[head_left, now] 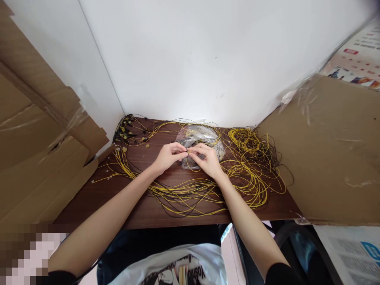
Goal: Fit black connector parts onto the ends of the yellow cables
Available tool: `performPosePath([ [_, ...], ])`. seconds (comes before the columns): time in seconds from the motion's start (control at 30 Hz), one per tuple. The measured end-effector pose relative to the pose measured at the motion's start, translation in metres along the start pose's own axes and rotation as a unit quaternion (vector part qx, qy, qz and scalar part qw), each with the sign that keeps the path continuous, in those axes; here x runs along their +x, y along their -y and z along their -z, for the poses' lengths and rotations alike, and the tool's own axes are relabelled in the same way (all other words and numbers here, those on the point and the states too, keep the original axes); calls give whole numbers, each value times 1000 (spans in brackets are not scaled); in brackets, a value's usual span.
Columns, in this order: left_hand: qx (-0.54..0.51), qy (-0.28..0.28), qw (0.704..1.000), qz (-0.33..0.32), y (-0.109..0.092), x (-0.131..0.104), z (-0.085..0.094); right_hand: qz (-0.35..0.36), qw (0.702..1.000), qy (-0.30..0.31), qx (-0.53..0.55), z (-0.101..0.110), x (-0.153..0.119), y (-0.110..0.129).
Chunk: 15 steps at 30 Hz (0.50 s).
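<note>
My left hand and my right hand meet fingertip to fingertip above a clear plastic bag. Both are closed in a pinch around a small yellow piece, mostly hidden by the fingers. A thin yellow wire hangs in a curve below the fingertips. The bag lies on the brown tabletop and holds small parts that I cannot make out. In front of the hands runs a long bundle of yellow and black wires, passing beneath both forearms.
Tangled wire coils lie at the right. Black and yellow wire ends gather in the back left corner. Cardboard walls flank the table, with a white wall behind. A printed white bag lies below the front edge.
</note>
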<state>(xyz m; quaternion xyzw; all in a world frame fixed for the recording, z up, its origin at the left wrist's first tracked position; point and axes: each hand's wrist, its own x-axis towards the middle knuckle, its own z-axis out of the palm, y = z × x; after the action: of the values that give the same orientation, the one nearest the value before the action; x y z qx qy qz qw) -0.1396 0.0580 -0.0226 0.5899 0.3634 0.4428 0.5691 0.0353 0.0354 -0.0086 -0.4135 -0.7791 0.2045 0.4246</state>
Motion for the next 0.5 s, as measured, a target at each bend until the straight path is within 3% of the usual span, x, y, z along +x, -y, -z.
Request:
performPosePath([
  [0.5,-6,-13,1000,0,-1,-1,1,0,1000,-6,0,0,0,0],
])
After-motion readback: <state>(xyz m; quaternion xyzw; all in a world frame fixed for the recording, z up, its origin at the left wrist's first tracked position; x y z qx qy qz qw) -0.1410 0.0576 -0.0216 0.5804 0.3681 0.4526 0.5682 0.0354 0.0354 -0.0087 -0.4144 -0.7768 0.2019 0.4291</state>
